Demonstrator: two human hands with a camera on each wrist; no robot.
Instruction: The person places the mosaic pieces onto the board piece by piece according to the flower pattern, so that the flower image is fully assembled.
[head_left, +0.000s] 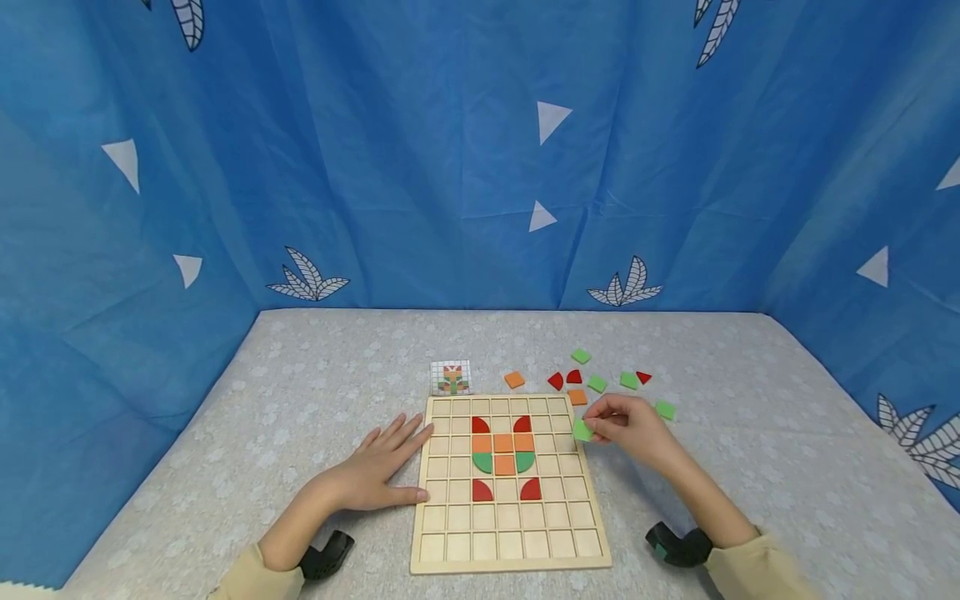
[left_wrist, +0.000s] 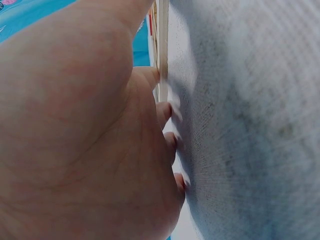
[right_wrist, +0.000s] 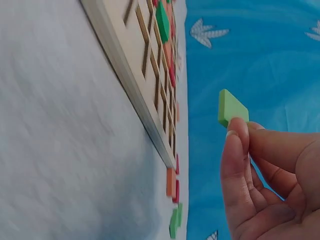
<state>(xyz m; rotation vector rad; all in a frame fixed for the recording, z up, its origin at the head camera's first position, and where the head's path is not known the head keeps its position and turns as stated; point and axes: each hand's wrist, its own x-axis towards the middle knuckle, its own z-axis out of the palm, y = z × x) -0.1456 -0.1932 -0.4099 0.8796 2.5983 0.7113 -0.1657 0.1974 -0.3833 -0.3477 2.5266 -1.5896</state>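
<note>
A light green square tile (right_wrist: 233, 107) is pinched between the thumb and fingers of my right hand (head_left: 626, 427), held up near the right edge of the wooden grid board (head_left: 510, 546). My left hand (head_left: 378, 471) lies with fingers spread at the board's left side, fingertips right at its rim. Set in the board's cells are red quarter-circle tiles (head_left: 531, 489), orange square tiles (head_left: 504, 443) and green quarter-circle tiles (head_left: 525, 462), arranged symmetrically. In the left wrist view the palm (left_wrist: 75, 130) fills much of the picture.
A small pattern card (head_left: 451, 377) lies behind the board. Loose tiles are scattered behind and right of it: orange squares (head_left: 514, 380), light green squares (head_left: 597, 383) and red pieces (head_left: 556, 381). A blue curtain (head_left: 450, 167) hangs behind the cloth-covered table (head_left: 337, 358).
</note>
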